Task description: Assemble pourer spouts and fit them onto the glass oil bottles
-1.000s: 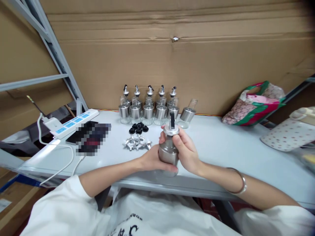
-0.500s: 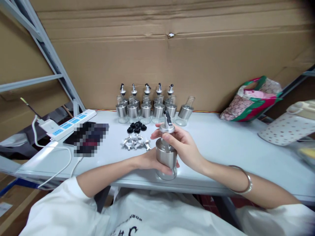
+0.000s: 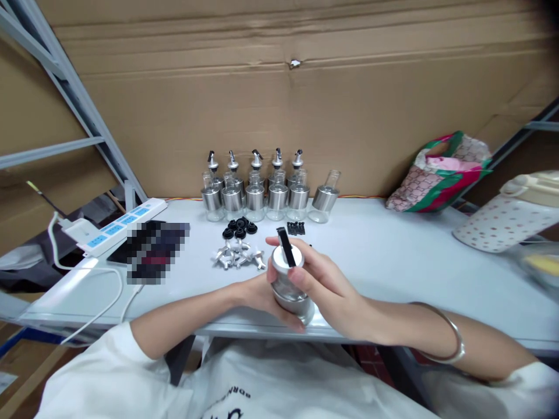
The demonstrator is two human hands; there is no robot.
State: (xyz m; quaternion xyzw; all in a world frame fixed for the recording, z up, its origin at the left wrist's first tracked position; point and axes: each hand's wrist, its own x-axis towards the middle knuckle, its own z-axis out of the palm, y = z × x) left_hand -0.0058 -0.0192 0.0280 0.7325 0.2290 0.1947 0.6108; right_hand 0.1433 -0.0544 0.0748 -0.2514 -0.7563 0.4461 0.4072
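Near the table's front edge, my left hand is wrapped round the steel-sleeved body of a glass oil bottle, which tilts toward me. My right hand grips the silver pour spout on its neck, thumb and fingers around the rim. A black flip lid tops the spout. Just beyond my hands lie several silver pour spouts, a cluster of black rubber stoppers and a row of small black lids. The bottle's neck is mostly hidden by my fingers.
Several bottles without spouts stand in front of several with spouts; one slanted bottle is at the row's right end. A power strip and blurred-out dark device lie left. A bag and dotted jug are right.
The bottle's top has tipped toward me, so its spout shows from above. My right hand has moved lower and nearer with it, uncovering the small black lids behind.
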